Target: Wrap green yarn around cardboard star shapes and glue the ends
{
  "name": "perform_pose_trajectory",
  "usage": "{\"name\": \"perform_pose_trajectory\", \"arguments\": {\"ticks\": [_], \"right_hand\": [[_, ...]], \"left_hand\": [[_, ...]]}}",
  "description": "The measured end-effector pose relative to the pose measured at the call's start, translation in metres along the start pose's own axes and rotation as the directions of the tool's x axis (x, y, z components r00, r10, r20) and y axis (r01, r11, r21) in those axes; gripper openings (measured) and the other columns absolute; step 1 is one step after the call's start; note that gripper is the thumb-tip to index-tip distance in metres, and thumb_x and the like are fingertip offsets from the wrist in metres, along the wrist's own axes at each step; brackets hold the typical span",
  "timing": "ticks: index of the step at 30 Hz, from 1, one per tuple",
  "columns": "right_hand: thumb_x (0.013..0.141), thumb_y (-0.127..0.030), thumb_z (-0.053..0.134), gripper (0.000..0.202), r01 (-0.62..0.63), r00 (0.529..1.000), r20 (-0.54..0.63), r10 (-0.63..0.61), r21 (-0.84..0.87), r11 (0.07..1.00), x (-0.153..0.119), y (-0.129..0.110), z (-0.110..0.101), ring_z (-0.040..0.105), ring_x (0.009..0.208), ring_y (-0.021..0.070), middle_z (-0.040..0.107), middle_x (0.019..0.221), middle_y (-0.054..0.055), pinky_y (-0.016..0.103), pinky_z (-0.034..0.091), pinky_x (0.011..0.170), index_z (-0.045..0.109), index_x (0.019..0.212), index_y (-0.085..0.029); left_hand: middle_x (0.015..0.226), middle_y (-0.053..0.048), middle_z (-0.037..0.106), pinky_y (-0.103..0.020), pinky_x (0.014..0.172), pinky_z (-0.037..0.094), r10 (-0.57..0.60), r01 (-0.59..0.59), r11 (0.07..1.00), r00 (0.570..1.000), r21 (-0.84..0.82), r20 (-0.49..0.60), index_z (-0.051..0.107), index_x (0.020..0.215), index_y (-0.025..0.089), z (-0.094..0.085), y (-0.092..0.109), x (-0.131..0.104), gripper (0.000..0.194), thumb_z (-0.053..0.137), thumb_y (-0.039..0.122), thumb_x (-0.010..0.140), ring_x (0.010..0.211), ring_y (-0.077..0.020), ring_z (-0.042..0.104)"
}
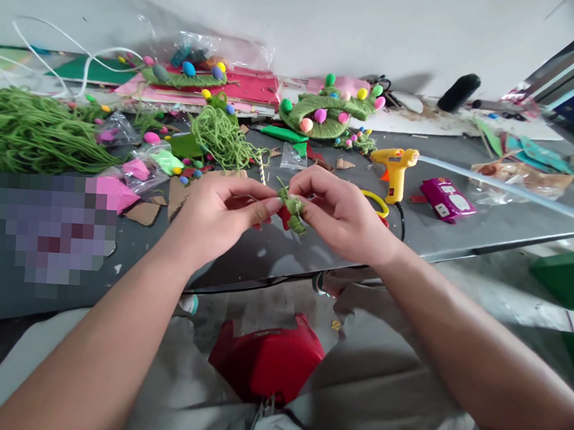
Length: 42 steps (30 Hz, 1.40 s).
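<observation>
The left hand (pixel 228 215) and right hand (pixel 343 215) each close a fingertip grip on a small, green, yarn-wrapped piece (pixel 295 207) above the dark-grey bench (pixel 236 257), near its front edge. Shaping seems in hand; the next move likely needs light pinching.

Small, uneven craft piece (pixel 294 207) wrapped in green yarn, with red showing along its left side. The fingertips of the left hand (pixel 221 214) and right hand (pixel 348 215) pinch it over the table (pixel 243 258), its curled end pointing toward the person.
</observation>
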State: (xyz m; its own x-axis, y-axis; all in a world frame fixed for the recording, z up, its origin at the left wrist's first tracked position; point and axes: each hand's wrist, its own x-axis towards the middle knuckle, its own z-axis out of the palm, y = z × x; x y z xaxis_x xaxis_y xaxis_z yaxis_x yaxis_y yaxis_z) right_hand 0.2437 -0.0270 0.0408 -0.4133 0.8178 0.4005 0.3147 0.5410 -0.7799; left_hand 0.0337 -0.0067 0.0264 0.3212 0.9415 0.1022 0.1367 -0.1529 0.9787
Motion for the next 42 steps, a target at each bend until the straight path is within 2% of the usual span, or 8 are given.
{"name": "perform_pose_trajectory", "arguments": {"ticks": [3, 6, 11, 18, 22, 28, 36, 42], "right_hand": [[0.098, -0.017, 0.057, 0.007, 0.004, 1.0, -0.021, -0.005, -0.046, 0.999, -0.001, 0.0, 0.003, 0.054, 0.083, 0.0132, 0.06, 0.094, 0.005, 0.027, 0.046, 0.071, 0.058, 0.091, -0.017], [0.097, -0.014, 0.056, 0.008, 0.033, 0.999, -0.023, -0.035, -0.093, 0.995, -0.001, -0.002, 0.004, 0.055, 0.083, 0.014, 0.06, 0.095, 0.006, 0.028, 0.047, 0.073, 0.058, 0.089, -0.016], [0.096, -0.01, 0.053, 0.009, 0.084, 0.996, 0.028, -0.08, -0.201, 0.976, -0.002, -0.004, 0.003, 0.054, 0.086, 0.0161, 0.058, 0.099, 0.009, 0.031, 0.048, 0.078, 0.058, 0.09, -0.016], [0.097, -0.014, 0.047, 0.01, 0.112, 0.988, 0.137, -0.072, -0.314, 0.943, -0.007, -0.005, 0.002, 0.054, 0.094, 0.0212, 0.056, 0.107, 0.012, 0.036, 0.048, 0.082, 0.054, 0.092, -0.019], [0.098, -0.015, 0.045, 0.01, 0.11, 0.984, 0.172, -0.054, -0.335, 0.936, -0.008, -0.007, 0.001, 0.055, 0.095, 0.0222, 0.056, 0.107, 0.012, 0.037, 0.048, 0.084, 0.053, 0.093, -0.018], [0.098, -0.014, 0.044, 0.011, 0.08, 0.979, 0.205, -0.007, -0.351, 0.933, -0.008, -0.007, 0.0, 0.056, 0.098, 0.0231, 0.057, 0.109, 0.012, 0.038, 0.047, 0.085, 0.053, 0.094, -0.019], [0.099, -0.016, 0.044, 0.011, 0.045, 0.977, 0.209, 0.037, -0.378, 0.925, -0.008, -0.006, 0.002, 0.057, 0.096, 0.0225, 0.057, 0.109, 0.012, 0.036, 0.047, 0.084, 0.054, 0.095, -0.017], [0.099, -0.017, 0.044, 0.009, 0.036, 0.978, 0.205, 0.036, -0.339, 0.94, -0.007, -0.001, 0.003, 0.055, 0.091, 0.0209, 0.057, 0.103, 0.01, 0.035, 0.045, 0.081, 0.052, 0.094, -0.018]], "left_hand": [[0.081, -0.002, 0.076, -0.025, 0.07, 0.058, -0.072, 0.073, 0.997, 0.997, -0.029, 0.039, 0.082, 0.089, 0.022, 0.0, 0.003, -0.002, 0.016, 0.084, 0.032, 0.077, 0.073, -0.0156, 0.071], [0.087, -0.002, 0.079, -0.028, 0.078, 0.061, -0.163, 0.177, 0.97, 0.982, -0.164, 0.099, 0.083, 0.091, 0.023, -0.001, 0.007, -0.003, 0.016, 0.083, 0.027, 0.075, 0.082, -0.018, 0.074], [0.092, -0.006, 0.08, -0.031, 0.075, 0.063, -0.26, 0.31, 0.879, 0.949, -0.363, 0.18, 0.084, 0.089, 0.022, -0.004, 0.013, -0.005, 0.014, 0.077, 0.023, 0.077, 0.081, -0.0198, 0.074], [0.085, -0.004, 0.079, -0.024, 0.068, 0.059, -0.339, 0.362, 0.905, 0.931, -0.225, 0.133, 0.083, 0.083, 0.022, -0.002, 0.014, -0.006, 0.009, 0.083, 0.022, 0.074, 0.082, -0.017, 0.072], [0.084, -0.001, 0.08, -0.018, 0.067, 0.055, -0.329, 0.343, 0.935, 0.933, -0.087, 0.147, 0.083, 0.091, 0.022, -0.002, 0.017, -0.005, 0.013, 0.082, 0.022, 0.078, 0.077, -0.0103, 0.069], [0.082, -0.001, 0.08, -0.019, 0.063, 0.054, -0.288, 0.257, 0.949, 0.943, 0.184, 0.166, 0.082, 0.096, 0.02, -0.005, 0.019, -0.004, 0.019, 0.08, 0.031, 0.081, 0.07, -0.0114, 0.069], [0.092, -0.001, 0.082, -0.021, 0.069, 0.057, -0.219, 0.18, 0.961, 0.959, 0.209, 0.182, 0.081, 0.102, 0.021, -0.008, 0.009, -0.005, 0.024, 0.08, 0.034, 0.082, 0.081, -0.0156, 0.073], [0.079, 0.001, 0.08, -0.021, 0.064, 0.055, -0.171, 0.119, 0.962, 0.964, 0.244, 0.203, 0.081, 0.084, 0.024, -0.009, 0.006, -0.004, 0.012, 0.08, 0.036, 0.081, 0.074, -0.0162, 0.073]]}}
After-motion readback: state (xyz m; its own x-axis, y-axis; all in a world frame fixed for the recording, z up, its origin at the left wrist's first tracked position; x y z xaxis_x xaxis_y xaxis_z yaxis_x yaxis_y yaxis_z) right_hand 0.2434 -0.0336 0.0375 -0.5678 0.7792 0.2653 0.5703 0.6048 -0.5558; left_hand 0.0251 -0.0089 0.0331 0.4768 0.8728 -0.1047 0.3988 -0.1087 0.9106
